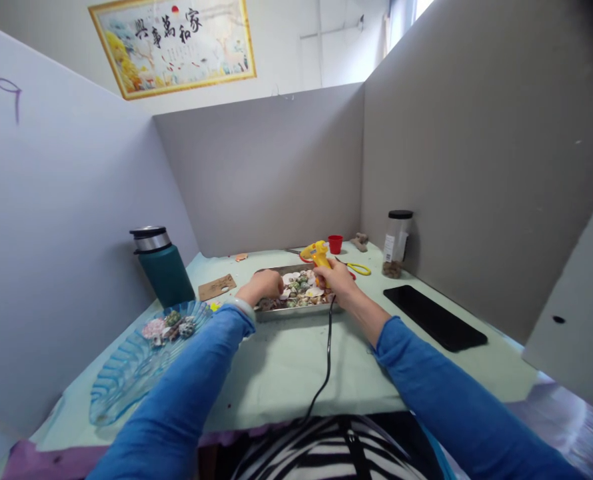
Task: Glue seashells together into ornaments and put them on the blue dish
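My right hand (337, 280) is wrapped round the handle of a yellow hot glue gun (316, 251), held over the right part of a metal tray (296, 311). A black cord hangs from the gun towards my lap. Several seashells (299, 287), white, green and brown, fill the tray. At the tray's left end my left hand (265, 285) reaches in with curled, closed fingers; whatever they hold is hidden. On the left, a blue clear shell-shaped plate (126, 377) bears a small cluster of shells (170, 325), partly beside my left sleeve.
A teal bottle (165, 270) and a cardboard piece (217, 287) stand left of the tray. Behind it are a red cup (335, 244) and yellow-handled scissors (359, 269). To the right are a black-lidded jar (396, 245) and a black phone (434, 317). Grey panels (276, 173) enclose the table.
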`<state>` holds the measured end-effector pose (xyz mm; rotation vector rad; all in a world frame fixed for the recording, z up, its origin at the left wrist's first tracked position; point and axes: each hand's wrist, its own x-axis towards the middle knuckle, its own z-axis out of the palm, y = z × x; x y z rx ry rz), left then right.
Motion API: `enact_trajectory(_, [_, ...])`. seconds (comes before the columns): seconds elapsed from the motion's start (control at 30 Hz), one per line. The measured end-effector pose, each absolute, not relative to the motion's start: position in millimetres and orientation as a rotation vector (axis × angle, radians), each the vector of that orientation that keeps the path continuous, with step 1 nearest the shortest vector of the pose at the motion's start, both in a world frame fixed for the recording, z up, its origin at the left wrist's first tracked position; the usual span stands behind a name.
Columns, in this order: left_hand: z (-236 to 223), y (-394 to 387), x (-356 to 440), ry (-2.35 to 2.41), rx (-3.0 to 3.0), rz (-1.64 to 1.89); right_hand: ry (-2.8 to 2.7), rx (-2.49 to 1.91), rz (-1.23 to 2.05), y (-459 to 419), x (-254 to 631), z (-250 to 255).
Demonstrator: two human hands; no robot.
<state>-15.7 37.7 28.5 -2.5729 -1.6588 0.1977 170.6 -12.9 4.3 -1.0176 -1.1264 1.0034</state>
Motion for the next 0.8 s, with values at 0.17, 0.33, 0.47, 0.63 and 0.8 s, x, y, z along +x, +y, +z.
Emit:
enact_trajectory(0.17, [20,29,-11,-1.497,-2.555,0.302,-1.147,-1.032,1.002,-11,170,1])
enact_trajectory(0.33, [20,25,-13,-1.144,-2.592,0.182,-1.167,-1.035,0.988,-11,170,0])
enact_trajectory(0.47, [30,29,-16,-1.28,-2.653,-0.005,-1.16,-1.029,0.995,-12,171,1])
enact_trajectory(0.63, [39,27,-12,-1.743,-2.855,-0.557,-1.162,-1.031,0.981,-14,171,3])
enact_trajectory(0.8, [30,17,-3,-2.129,-3.123,-1.237,-1.225,-1.01,0.944,-13,170,1])
